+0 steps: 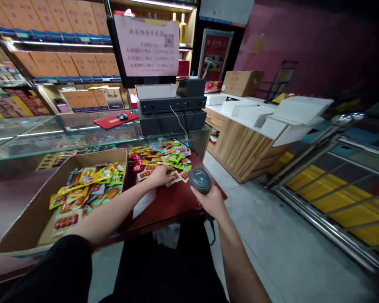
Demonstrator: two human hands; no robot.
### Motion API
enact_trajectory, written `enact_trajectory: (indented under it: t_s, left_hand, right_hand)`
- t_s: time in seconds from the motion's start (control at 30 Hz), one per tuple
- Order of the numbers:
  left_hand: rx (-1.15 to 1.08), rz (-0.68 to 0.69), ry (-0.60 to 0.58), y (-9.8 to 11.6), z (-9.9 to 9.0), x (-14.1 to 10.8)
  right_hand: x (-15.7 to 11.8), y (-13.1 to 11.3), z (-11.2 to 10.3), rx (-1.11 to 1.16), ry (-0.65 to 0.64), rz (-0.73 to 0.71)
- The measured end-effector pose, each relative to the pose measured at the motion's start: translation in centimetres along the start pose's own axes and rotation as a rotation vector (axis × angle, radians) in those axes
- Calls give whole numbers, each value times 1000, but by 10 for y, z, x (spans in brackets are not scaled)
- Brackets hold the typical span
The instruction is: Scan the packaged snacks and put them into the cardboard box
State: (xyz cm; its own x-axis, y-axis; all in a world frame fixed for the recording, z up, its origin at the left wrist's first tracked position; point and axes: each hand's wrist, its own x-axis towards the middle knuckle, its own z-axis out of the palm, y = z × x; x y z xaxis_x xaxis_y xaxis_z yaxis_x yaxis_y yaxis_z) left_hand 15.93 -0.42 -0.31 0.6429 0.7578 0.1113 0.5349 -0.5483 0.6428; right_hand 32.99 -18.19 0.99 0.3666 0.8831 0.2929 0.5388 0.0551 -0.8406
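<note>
Head view: nearest, on the left, a low-walled cardboard box (25,216) holds a heap of small sealed packets (91,179), yellow, green and clear, some showing reddish sausage-like pieces. Beside it stands a dark red counter (167,208), with a white paper slip (144,204) lying near its left side.

The right hand (212,203) is closed round the handle of a scanner (200,179), blue light lit, over the counter's right side; its fingers are largely hidden beneath. The left hand (159,176) rests low among loose packets (180,160) on the counter, fingers slightly bent and touching the nearest ones. Whether they pinch one cannot be told.

Progress, as judged: partway. Packets lie in two lots, one boxed and one loose on the counter; the loose lot appears to be the one in hand. Which packets have been scanned cannot be established. No reading is visible.

Just beyond the loose packets stands a black register unit (172,120) with cables, a pink notice (148,46) above it. Farther back, shelves carry rows of orange boxes (72,21).
</note>
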Motion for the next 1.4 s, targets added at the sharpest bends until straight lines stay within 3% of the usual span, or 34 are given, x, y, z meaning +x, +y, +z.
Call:
enact_trajectory:
  t_s: [0.27,0.5,0.6,0.77,0.93,1.1,1.2,1.4]
  left_hand:
    - [167,49,-5,4,3,-12]
    - [-6,-133,83,5,-14,-9]
    - [-322,-300,100,2,-26,-4]
    - [-1115,-507,-96,2,-36,-1]
    - [-1413,-615,-144,6,-42,0]
    - [-1316,-679,-38,5,-37,1]
    - [-1200,-625,21,3,-32,0]
    - [-1202,-538,39,2,-27,-3]
  right_hand:
    - [-2,2,13,21,-47,32]
    - [-4,-1,15,17,-30,37]
    - [-5,-3,15,15,-28,43]
    - [-7,-3,18,23,-52,39]
    - [-9,-5,18,22,-64,23]
    - [-12,-10,21,13,-110,20]
    - [-14,-13,25,-4,-112,22]
    - [-13,-13,31,-29,-101,25]
